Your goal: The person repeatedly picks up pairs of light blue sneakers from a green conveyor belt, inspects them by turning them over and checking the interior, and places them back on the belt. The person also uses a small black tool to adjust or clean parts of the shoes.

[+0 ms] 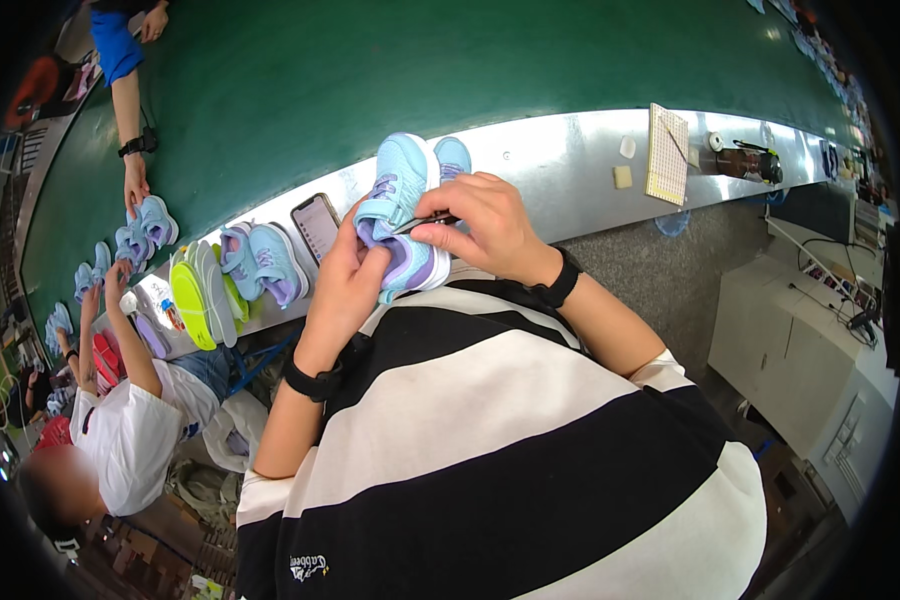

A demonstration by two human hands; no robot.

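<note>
White lettering [308,568] runs upside down across a black stripe of the wearer's black-and-white shirt [500,440], while a phone [316,224] on the metal bench [560,150] displays a lit screen with rows too small to read.

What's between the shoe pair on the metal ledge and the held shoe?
A phone; the left hand, gripping the held shoe, also comes in between. The head view shows it.
</note>
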